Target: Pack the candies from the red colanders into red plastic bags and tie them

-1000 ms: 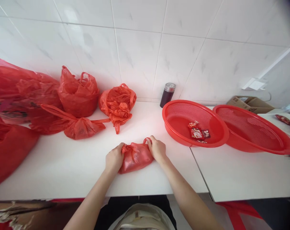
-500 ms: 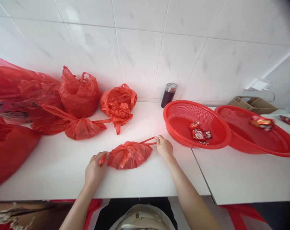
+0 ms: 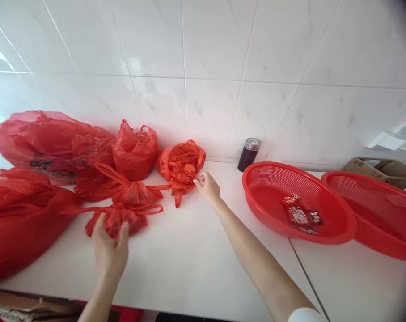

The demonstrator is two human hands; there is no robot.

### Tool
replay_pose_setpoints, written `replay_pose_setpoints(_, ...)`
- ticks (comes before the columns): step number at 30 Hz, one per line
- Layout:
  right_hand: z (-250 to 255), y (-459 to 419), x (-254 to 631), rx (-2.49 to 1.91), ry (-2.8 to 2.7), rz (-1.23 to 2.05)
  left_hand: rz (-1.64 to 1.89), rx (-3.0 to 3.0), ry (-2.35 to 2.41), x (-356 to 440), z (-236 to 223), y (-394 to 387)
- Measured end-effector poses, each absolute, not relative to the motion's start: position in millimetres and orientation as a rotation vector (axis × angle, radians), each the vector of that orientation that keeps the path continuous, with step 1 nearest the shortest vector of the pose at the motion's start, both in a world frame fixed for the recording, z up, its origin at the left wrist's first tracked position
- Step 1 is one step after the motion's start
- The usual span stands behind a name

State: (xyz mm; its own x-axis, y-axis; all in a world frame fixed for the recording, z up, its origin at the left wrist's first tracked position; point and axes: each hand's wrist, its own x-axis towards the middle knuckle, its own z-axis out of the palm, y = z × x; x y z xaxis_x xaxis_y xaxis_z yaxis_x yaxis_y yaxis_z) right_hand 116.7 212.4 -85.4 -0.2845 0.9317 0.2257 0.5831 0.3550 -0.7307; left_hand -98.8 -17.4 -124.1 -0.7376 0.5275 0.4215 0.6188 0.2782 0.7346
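The right hand point(image 3: 209, 188) pinches the right edge of a crumpled red bag point(image 3: 176, 163) between thumb and fingertips. The left hand point(image 3: 109, 252) is partly open, thumb and fingers spread at the near side of a knotted red bag point(image 3: 136, 222); contact cannot be told. This bag lies on the white table point(image 3: 189, 264), left of a red basket point(image 3: 265, 199).

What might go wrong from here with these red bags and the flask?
1. The right hand pinches only an edge of the crumpled bag bundle, so a tug might drag the whole bundle.
2. The small bag at the left hand lies against another small bag, their straps loose; these could snag.
3. The flask stands close behind a basket; a knock might topple it.
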Motion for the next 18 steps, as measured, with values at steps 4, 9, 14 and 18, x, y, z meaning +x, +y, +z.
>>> replay_pose_setpoints(4, -93, 240, 95, -1.339, -1.916, 0.753, -1.066, -1.124, -2.646, -80, -153, -21)
replay_pose_setpoints(9, -92, 244, 100, -1.17, -1.773, 0.795, -1.06, -1.356, -2.553, -113, -168, 17)
replay_pose_setpoints(14, -71, 234, 120, -1.043, -1.574, 0.756, -1.143, -1.564, -2.496, -134, -156, 59)
replay_pose_setpoints(18, -61, 225, 138, -0.981, -1.454, 0.758, -1.289, -1.525, -2.406, -103, -128, 60)
